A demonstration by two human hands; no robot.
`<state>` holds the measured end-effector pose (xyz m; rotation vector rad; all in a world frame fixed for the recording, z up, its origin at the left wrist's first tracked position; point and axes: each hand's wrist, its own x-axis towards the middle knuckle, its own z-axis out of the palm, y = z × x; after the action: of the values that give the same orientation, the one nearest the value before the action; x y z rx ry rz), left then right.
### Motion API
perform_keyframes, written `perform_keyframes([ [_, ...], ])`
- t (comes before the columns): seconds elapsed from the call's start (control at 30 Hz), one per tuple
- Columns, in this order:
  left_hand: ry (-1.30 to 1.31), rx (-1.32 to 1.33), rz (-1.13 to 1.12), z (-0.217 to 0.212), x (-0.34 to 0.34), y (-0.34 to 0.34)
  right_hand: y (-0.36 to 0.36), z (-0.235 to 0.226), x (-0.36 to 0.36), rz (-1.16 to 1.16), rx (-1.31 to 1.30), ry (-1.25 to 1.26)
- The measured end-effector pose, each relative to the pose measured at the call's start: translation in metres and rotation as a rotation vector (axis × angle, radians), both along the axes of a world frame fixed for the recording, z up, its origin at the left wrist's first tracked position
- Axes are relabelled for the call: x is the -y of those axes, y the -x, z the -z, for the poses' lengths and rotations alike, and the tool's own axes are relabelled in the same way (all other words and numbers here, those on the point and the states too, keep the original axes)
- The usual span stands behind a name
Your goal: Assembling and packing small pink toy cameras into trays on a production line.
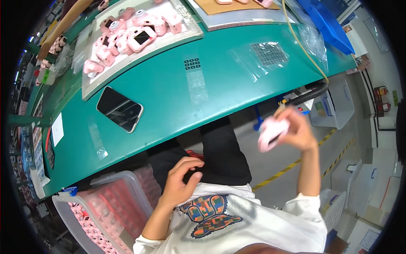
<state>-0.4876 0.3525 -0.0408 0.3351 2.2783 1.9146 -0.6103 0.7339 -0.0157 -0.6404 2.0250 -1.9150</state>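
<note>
Head view: a clear bin (127,186) of pink parts sits below the bench (169,97); a tray (139,55) carries pink cameras (135,34). Right hand (296,127) fingers clamp a blurred pink camera (272,133); left hand (182,182) rests empty, fingers loosely curled.

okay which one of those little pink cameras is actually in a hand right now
The pink camera in the right hand, raised off the bench's right end. The others lie bunched on the grey tray on the green bench, untouched.

My right grip (296,127) holds a pale pink casing (272,133); at eleven o'clock, teal counter (169,93), black phone (119,109), pink casings (135,31).
</note>
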Motion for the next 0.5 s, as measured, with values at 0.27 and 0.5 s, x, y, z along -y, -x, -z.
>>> perform_keyframes([
  [0.27, -0.072, -0.186, -0.467, -0.032, 0.071, -0.044, 0.273, -0.05, 0.044, 0.793, -0.636, -0.384],
  [0.5, 0.184, -0.261, -0.719, -0.051, 0.102, -0.103, 0.406, 0.016, -0.008, 0.861, -0.611, -0.491],
])
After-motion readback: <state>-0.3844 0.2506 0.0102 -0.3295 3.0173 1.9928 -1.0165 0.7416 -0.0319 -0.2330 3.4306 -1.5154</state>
